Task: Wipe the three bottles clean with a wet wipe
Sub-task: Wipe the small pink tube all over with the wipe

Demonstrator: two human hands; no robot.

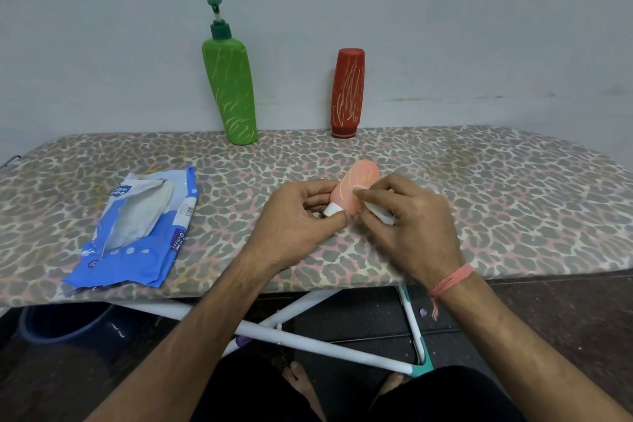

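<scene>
Small pink plastic bottle w/ white cap [354, 190] held above leopard-print board [479, 181]: L hand [298, 219] grips cap end, R hand [407, 219] pinches folded white wet wipe [378, 214] against body. Prob. light, stiff, slick when wet; hold near cap.

Single head-worn wide-angle view, looking forward and down from above the person's own forearms. Both hands, left hand [301, 216] and right hand [407, 216], sit close, just below frame centre. The leopard-print board [479, 188] runs across mid-frame, its far edge against the grey wall [445, 10] filling the top. The bottom shows the white frame legs [318, 346], dark floor and bare feet. Edges bow from lens distortion. No second view shares the scene.
</scene>
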